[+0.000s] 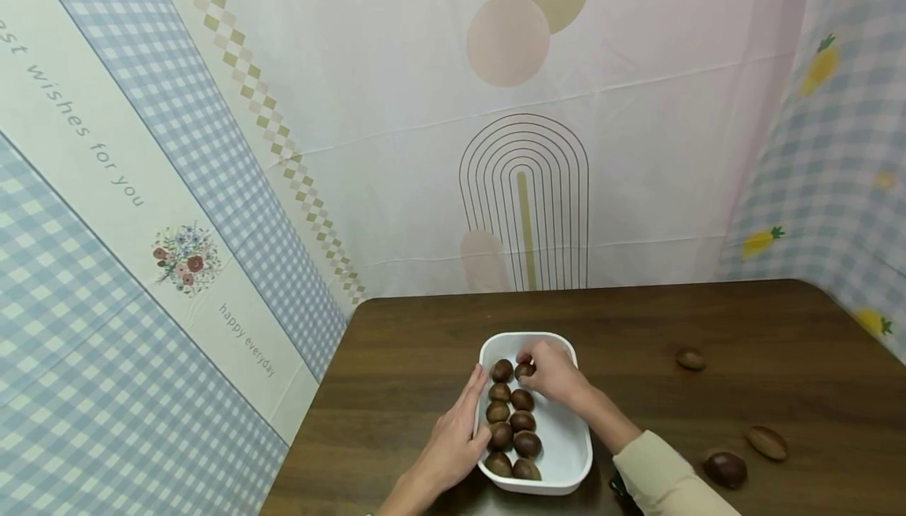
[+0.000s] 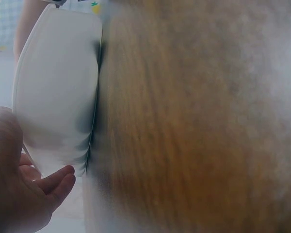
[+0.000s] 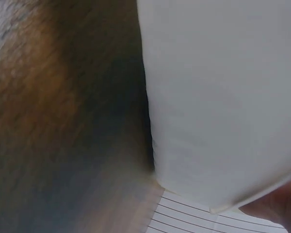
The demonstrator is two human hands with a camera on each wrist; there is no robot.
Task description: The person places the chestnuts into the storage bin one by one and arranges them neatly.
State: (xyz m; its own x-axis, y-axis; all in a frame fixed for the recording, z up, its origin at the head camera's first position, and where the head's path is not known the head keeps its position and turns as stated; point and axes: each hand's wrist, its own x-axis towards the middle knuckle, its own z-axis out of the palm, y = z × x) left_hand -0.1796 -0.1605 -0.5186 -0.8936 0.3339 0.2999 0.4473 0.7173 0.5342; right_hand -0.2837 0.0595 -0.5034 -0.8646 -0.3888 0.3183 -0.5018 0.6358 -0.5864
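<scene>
A white rectangular dish [image 1: 564,453] holds two lengthwise rows of brown chestnuts [image 1: 523,421] along its left half. My left hand [image 1: 453,437] grips the dish's left wall, with the thumb at the rim and the other fingers stretched along the outside. In the left wrist view, the fingers lie against the dish's side [image 2: 58,82]. Over the far end of the dish, my right hand [image 1: 555,374] pinches a chestnut [image 1: 524,370] at the top of the second row. The right wrist view shows mostly the dish's outer wall [image 3: 218,97], with part of the hand beyond the rim.
On the brown wooden table [image 1: 410,343], a dark chestnut [image 1: 725,469] and a longer brown nut [image 1: 767,443] lie at the right. Another brown nut [image 1: 690,358] lies farther back. A small black object [image 1: 619,488] is partly hidden by the right sleeve. Patterned cloths hang behind.
</scene>
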